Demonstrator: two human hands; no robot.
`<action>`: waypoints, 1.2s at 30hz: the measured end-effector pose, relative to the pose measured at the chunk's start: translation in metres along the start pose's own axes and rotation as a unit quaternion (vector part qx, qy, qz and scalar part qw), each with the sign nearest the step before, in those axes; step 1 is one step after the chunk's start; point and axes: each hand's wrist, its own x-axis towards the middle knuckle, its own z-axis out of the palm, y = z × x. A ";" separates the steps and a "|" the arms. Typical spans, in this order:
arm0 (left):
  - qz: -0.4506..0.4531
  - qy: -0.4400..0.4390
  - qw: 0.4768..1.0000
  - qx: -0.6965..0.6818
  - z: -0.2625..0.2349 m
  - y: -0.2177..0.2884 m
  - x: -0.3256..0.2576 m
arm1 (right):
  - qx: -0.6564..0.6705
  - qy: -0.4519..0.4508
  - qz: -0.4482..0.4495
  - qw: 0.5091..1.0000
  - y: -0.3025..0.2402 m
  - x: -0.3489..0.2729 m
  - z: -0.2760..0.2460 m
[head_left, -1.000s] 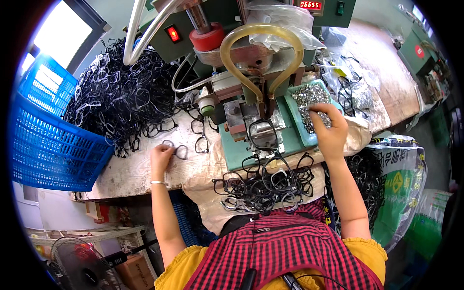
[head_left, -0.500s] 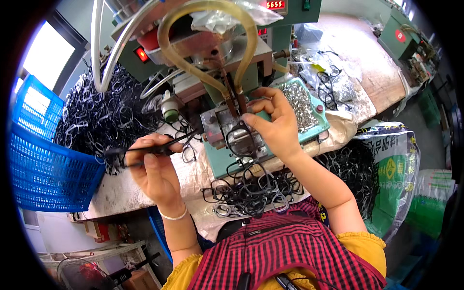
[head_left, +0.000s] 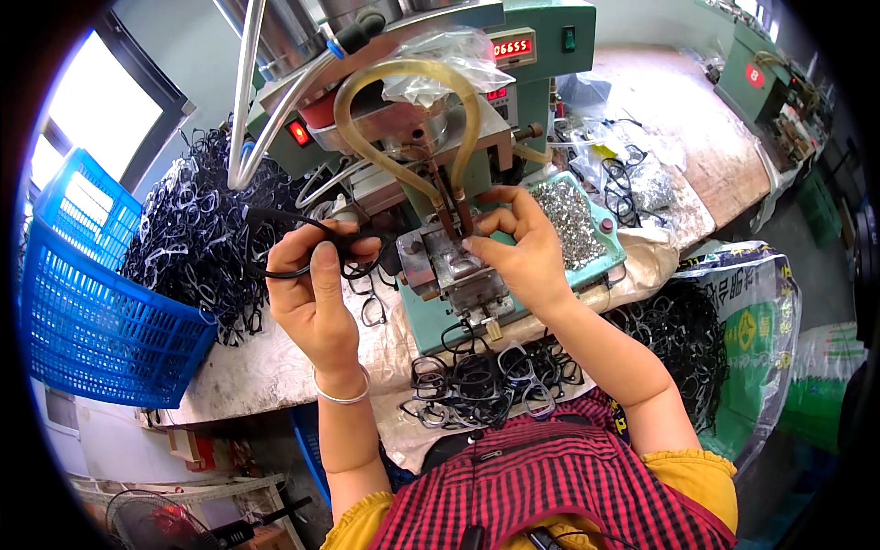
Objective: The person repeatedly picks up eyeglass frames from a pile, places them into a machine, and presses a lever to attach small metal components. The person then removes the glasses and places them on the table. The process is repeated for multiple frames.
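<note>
- While the left hand (head_left: 316,298) grasps a black frame (head_left: 268,215) above the left part of the desk (head_left: 257,378), a light grip suits its thin rim best.
- At the jig (head_left: 458,261), the right thumb and fingertip sit close; whether the right hand (head_left: 527,261) pinches anything, I cannot tell.
- Seat any part squarely, fingertips well out from under the prongs (head_left: 465,216).
- Hold the frame clear of the pile (head_left: 500,383) at the desk's front edge.
</note>
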 end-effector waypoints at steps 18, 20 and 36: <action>0.195 -0.287 0.910 0.227 0.028 -0.020 -0.057 | -0.597 0.068 -0.072 0.796 0.057 0.003 -0.107; 0.187 -0.288 0.912 0.223 0.027 -0.022 -0.058 | -0.582 0.089 -0.128 0.798 0.077 0.003 -0.130; 0.153 -0.102 0.922 0.341 -0.033 -0.031 -0.127 | -0.242 0.177 -0.052 0.953 0.083 0.002 -0.133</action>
